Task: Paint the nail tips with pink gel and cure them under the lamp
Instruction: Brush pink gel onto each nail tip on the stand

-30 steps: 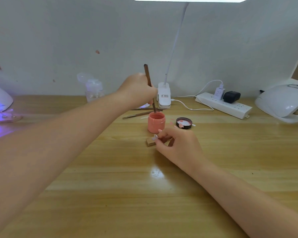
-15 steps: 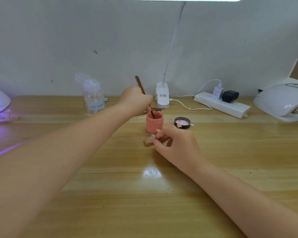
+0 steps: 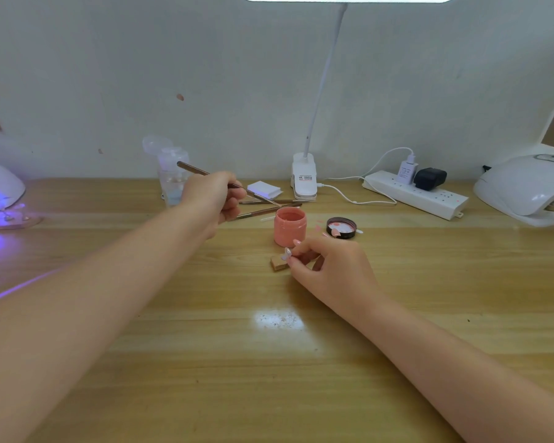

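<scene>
The left hand [image 3: 216, 199] tips the brush [image 3: 227, 184] from upright to slanted, bristles at the pink jar [image 3: 290, 227] rim, loading or wiping gel, while the right hand [image 3: 330, 270] pinches the nail tip [image 3: 287, 253] over its small block [image 3: 279, 263], ready for painting.

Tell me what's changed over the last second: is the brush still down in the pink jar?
No. The left hand has tipped the brush from steep to nearly flat and lifted its tip out to the rim of the pink jar. The right hand still pinches the nail tip on its wooden holder. Jar and lid haven't moved.
</scene>
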### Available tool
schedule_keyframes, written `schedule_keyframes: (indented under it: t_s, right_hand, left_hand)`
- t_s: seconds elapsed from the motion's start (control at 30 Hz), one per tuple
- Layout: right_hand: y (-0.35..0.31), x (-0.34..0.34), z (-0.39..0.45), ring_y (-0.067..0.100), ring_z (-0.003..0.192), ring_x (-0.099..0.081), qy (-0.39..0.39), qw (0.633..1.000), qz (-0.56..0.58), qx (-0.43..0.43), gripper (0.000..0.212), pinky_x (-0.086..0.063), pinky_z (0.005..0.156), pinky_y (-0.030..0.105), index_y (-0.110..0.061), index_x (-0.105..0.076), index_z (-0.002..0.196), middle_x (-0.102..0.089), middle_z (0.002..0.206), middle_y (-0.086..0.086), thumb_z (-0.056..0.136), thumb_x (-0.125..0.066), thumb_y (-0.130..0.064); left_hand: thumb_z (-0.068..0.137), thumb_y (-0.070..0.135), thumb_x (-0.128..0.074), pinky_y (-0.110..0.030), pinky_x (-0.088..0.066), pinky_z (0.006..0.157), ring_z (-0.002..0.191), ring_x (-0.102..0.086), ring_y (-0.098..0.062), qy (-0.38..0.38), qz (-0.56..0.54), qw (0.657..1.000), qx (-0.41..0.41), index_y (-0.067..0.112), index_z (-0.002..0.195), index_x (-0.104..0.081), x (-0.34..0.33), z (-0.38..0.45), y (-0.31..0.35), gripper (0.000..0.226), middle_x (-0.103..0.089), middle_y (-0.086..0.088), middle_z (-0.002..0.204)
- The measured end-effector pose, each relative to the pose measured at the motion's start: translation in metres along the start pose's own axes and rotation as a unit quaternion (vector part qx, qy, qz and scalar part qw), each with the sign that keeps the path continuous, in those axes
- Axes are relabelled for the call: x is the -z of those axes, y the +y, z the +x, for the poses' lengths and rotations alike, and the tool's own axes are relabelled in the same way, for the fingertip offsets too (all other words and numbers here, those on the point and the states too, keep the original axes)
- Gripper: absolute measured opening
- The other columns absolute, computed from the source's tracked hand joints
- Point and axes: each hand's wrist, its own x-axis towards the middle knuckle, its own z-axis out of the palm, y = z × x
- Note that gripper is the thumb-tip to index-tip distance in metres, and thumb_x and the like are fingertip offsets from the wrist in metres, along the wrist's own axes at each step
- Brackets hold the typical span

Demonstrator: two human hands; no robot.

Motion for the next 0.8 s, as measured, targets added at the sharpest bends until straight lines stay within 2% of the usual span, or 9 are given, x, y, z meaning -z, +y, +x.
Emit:
schedule_keyframes:
  t_s: [0.17, 0.27, 0.37, 0.47, 0.57, 0.63, 0.7, 0.8]
  right_hand:
    - [0.001, 0.001, 0.000, -0.011, 0.061, -0.053, 0.001, 1.000, 0.010, -0.010, 0.003, -0.033, 0.062, 0.008, -0.019, -0.075, 0.079, -0.056, 0.062, -0.027, 0.080, -0.073, -0.018]
    - [0.002, 0.002, 0.000, -0.011, 0.062, -0.055, 0.001, 1.000, 0.021, -0.007, 0.003, -0.034, 0.062, 0.007, -0.018, -0.075, 0.078, -0.056, 0.062, -0.027, 0.080, -0.074, -0.016]
    - [0.001, 0.002, 0.001, -0.009, 0.061, -0.055, 0.003, 1.000, 0.028, 0.001, 0.003, -0.036, 0.061, 0.007, -0.016, -0.076, 0.079, -0.058, 0.063, -0.025, 0.080, -0.073, -0.015]
    - [0.001, 0.003, 0.001, -0.007, 0.060, -0.056, 0.003, 0.999, 0.041, -0.010, 0.004, -0.036, 0.062, 0.008, -0.017, -0.077, 0.081, -0.065, 0.067, -0.019, 0.081, -0.073, -0.017]
    - [0.002, 0.003, 0.002, -0.009, 0.061, -0.056, 0.004, 0.999, 0.039, -0.015, 0.004, -0.036, 0.063, 0.007, -0.018, -0.077, 0.083, -0.061, 0.063, -0.023, 0.081, -0.074, -0.018]
    - [0.002, 0.003, 0.002, -0.010, 0.061, -0.055, 0.008, 0.999, 0.036, -0.015, 0.004, -0.036, 0.062, 0.006, -0.017, -0.077, 0.083, -0.057, 0.061, -0.026, 0.080, -0.074, -0.017]
    - [0.002, 0.003, 0.003, -0.009, 0.061, -0.056, 0.008, 0.999, 0.035, -0.017, 0.004, -0.037, 0.062, 0.006, -0.018, -0.077, 0.083, -0.056, 0.060, -0.026, 0.080, -0.075, -0.018]
    - [0.002, 0.003, 0.003, -0.009, 0.061, -0.056, 0.010, 0.999, 0.035, -0.018, 0.003, -0.038, 0.063, 0.007, -0.019, -0.076, 0.083, -0.058, 0.062, -0.026, 0.081, -0.075, -0.019]
  left_hand:
    - [0.093, 0.010, -0.050, -0.016, -0.044, 0.038, 0.031, -0.044, -0.007, -0.014, -0.015, 0.999, 0.036, 0.008, 0.077, -0.058, 0.003, -0.004, -0.009, 0.018, -0.058, 0.002, 0.042]
    - [0.092, 0.011, -0.053, -0.017, -0.047, 0.040, 0.034, -0.048, -0.007, -0.001, -0.046, 0.998, 0.030, 0.006, 0.080, -0.059, 0.014, -0.011, -0.014, 0.015, -0.061, 0.000, 0.045]
    - [0.091, 0.011, -0.062, -0.023, -0.055, 0.049, 0.047, -0.060, -0.011, -0.032, -0.093, 0.995, -0.030, 0.004, 0.081, -0.064, 0.025, -0.028, -0.015, 0.012, -0.068, -0.005, 0.058]
    - [0.088, 0.013, -0.069, -0.027, -0.057, 0.056, 0.062, -0.070, -0.019, -0.091, -0.077, 0.987, -0.109, 0.008, 0.081, -0.069, 0.036, -0.051, -0.018, 0.009, -0.073, -0.011, 0.072]
    - [0.082, 0.020, -0.074, -0.028, -0.058, 0.060, 0.068, -0.072, -0.022, -0.139, 0.009, 0.969, -0.206, 0.019, 0.074, -0.073, 0.047, -0.075, -0.028, 0.008, -0.074, -0.012, 0.077]
    - [0.082, 0.029, -0.070, -0.024, -0.057, 0.063, 0.068, -0.072, -0.021, -0.168, 0.079, 0.946, -0.264, 0.023, 0.078, -0.070, 0.052, -0.090, -0.039, 0.007, -0.074, -0.008, 0.077]
    - [0.082, 0.038, -0.063, -0.021, -0.056, 0.065, 0.070, -0.072, -0.017, -0.185, 0.126, 0.929, -0.296, 0.030, 0.084, -0.066, 0.054, -0.102, -0.047, 0.009, -0.074, -0.003, 0.080]
    - [0.082, 0.041, -0.056, -0.028, -0.058, 0.072, 0.078, -0.071, -0.015, -0.186, 0.174, 0.911, -0.325, 0.041, 0.094, -0.063, 0.053, -0.110, -0.055, 0.014, -0.073, 0.003, 0.086]
